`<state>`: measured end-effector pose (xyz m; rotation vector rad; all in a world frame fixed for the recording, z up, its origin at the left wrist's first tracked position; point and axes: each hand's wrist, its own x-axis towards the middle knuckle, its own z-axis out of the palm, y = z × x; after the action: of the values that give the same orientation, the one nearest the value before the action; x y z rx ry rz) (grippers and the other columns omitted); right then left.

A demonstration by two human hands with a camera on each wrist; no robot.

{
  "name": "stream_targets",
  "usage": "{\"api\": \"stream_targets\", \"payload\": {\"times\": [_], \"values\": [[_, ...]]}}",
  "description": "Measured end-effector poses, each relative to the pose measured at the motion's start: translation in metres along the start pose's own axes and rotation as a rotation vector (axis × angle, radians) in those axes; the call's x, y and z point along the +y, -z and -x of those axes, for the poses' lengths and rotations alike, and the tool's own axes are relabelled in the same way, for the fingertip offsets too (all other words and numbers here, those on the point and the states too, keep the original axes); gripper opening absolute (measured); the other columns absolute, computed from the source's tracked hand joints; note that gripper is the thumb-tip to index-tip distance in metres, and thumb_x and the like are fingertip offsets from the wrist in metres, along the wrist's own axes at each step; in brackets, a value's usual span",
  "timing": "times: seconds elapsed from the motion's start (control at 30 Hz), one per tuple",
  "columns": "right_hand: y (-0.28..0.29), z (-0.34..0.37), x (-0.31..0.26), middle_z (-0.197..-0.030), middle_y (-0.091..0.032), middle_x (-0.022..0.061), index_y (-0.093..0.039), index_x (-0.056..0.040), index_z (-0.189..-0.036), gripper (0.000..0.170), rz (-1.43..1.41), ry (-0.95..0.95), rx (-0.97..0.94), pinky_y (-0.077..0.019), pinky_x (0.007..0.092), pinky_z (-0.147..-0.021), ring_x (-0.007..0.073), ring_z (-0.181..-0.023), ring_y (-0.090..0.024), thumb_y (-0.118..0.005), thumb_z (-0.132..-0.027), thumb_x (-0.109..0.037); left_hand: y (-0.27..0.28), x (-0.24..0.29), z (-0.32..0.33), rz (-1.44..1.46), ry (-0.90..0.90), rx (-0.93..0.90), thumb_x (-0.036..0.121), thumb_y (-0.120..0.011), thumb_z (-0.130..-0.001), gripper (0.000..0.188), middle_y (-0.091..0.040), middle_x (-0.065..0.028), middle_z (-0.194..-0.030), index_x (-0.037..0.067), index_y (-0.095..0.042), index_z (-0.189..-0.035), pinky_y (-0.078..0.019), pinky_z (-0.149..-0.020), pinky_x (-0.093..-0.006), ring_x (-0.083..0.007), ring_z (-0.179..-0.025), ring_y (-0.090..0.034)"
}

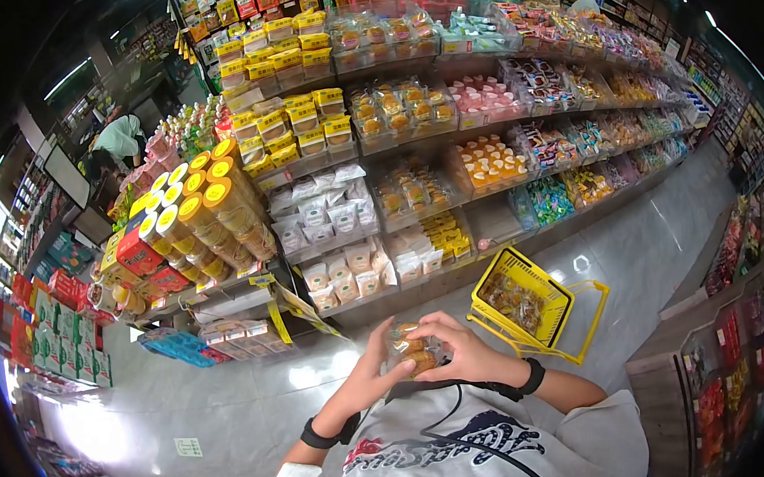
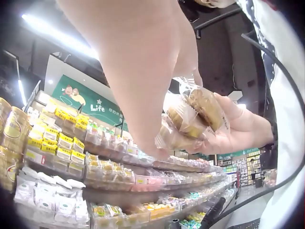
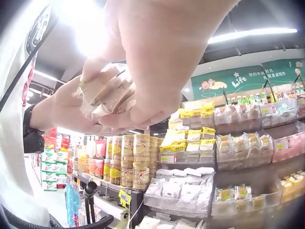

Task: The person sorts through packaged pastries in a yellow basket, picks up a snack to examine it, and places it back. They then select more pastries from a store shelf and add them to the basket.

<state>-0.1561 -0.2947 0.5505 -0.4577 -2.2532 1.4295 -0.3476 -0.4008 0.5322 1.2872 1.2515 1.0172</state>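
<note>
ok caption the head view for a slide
Fingers hold wrapped snacks before stocked shelves, a yellow basket standing on the floor.

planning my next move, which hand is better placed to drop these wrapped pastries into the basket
Probably the right hand: it grips the wrapped pastries, nearer the yellow shopping basket than the left hand.

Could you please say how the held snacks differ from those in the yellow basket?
The held snacks sit between the left hand and right hand; the basket snacks lie in the yellow basket. The held snacks are few; the basket snacks form a larger heap. Both look brownish and wrapped.
</note>
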Motion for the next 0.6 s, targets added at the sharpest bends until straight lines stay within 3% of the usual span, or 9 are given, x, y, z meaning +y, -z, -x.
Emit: {"api": "stream_targets", "payload": {"times": [0.07,0.17,0.27,0.37,0.6], "values": [[-0.003,0.000,0.002,-0.116,-0.045,0.0126,-0.054,-0.0109,-0.120,0.060,-0.006,0.002,0.008,-0.0436,0.0320,-0.084,0.0256,-0.105,-0.050,-0.081,-0.068,-0.025,0.000,-0.006,0.001,-0.026,-0.034,-0.010,0.012,-0.055,-0.090,0.073,-0.028,-0.0173,-0.139,0.001,-0.006,-0.143,-0.0236,-0.107,-0.0342,-0.0222,-0.129,-0.029],[-0.005,-0.001,0.006,-0.120,-0.041,0.0098,-0.054,-0.0110,-0.118,0.057,-0.009,-0.013,0.005,-0.0499,0.0295,-0.078,0.0217,-0.109,-0.049,-0.081,-0.069,-0.018,0.001,-0.017,0.002,-0.145,-0.086,0.019,0.018,-0.053,-0.092,0.069,-0.028,-0.0222,-0.139,0.002,-0.007,-0.142,-0.0345,-0.101,-0.0370,-0.0270,-0.124,-0.038],[-0.007,-0.001,0.008,-0.121,-0.041,0.0107,-0.054,-0.0094,-0.117,0.055,-0.003,-0.001,-0.003,-0.0505,0.0299,-0.079,0.0225,-0.111,-0.049,-0.080,-0.069,-0.017,0.001,0.002,0.004,0.049,0.021,-0.022,0.011,-0.051,-0.092,0.067,-0.028,-0.0215,-0.138,0.003,-0.006,-0.141,-0.0437,-0.092,-0.0347,-0.0249,-0.117,-0.044],[-0.009,-0.002,0.007,-0.124,-0.040,0.0118,-0.053,-0.0085,-0.117,0.056,-0.001,-0.030,-0.016,-0.0500,0.0307,-0.081,0.0235,-0.112,-0.048,-0.081,-0.069,-0.018,0.005,-0.020,0.003,0.143,0.026,-0.048,0.006,-0.052,-0.091,0.065,-0.033,-0.0208,-0.135,0.004,-0.008,-0.140,-0.0478,-0.086,-0.0323,-0.0223,-0.113,-0.048],[-0.014,-0.007,0.011,-0.128,-0.039,0.0139,-0.052,-0.0080,-0.118,0.058,0.038,-0.003,-0.011,-0.0483,0.0330,-0.084,0.0260,-0.113,-0.048,-0.080,-0.070,-0.024,0.008,-0.019,0.003,0.288,0.013,-0.002,0.005,-0.054,-0.090,0.063,-0.040,-0.0188,-0.126,0.007,-0.013,-0.138,-0.0480,-0.086,-0.0327,-0.0211,-0.109,-0.049]]}}
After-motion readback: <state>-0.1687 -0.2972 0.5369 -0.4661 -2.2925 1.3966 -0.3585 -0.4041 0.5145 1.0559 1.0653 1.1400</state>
